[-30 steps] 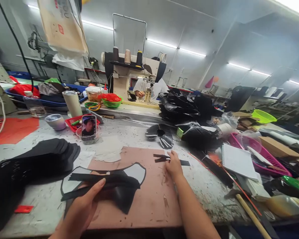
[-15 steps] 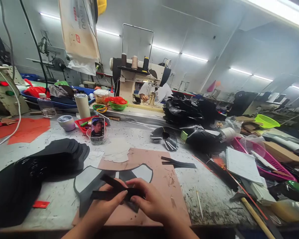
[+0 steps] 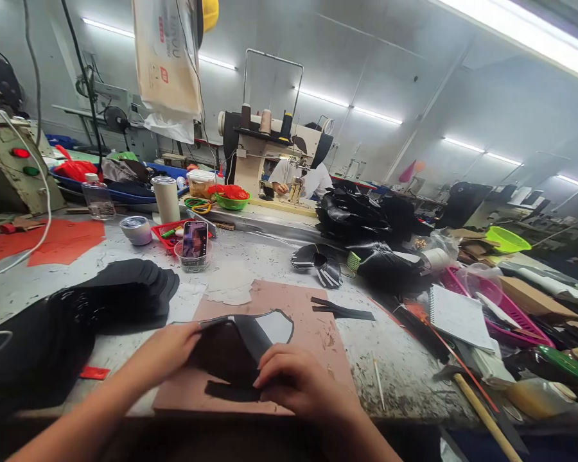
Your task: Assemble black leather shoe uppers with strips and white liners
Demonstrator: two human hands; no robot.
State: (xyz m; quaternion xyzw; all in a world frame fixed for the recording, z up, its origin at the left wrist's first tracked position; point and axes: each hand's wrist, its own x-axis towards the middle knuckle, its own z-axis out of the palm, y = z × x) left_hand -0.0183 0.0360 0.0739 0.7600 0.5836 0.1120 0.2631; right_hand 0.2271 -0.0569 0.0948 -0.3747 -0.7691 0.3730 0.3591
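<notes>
My left hand (image 3: pixel 176 350) is closed on the upper left edge of a dark leather-like panel (image 3: pixel 274 326) with light grey patches, and that side is lifted and folded over. Between the fingers of my right hand (image 3: pixel 301 378) is a black strip (image 3: pixel 231 390), whose free end points left, low over the pink board (image 3: pixel 318 350). The right fingertips are close to the panel's lower edge; whether they touch it I cannot tell. More black strips (image 3: pixel 341 310) lie on the board's right edge and the table.
Stacked black pieces (image 3: pixel 120 298) lie at left. A phone (image 3: pixel 195 242) leans in a clear tub. White pattern pieces (image 3: pixel 230 287) lie behind the board. A white stick (image 3: pixel 378 384), a hammer (image 3: pixel 484 414) and a notebook (image 3: pixel 457 316) are at right. Beyond stands a sewing machine (image 3: pixel 250 157).
My left hand has let go of the strips, moved up and left, and folded the panel's left side over. My right hand has kept a strip and shifted slightly right.
</notes>
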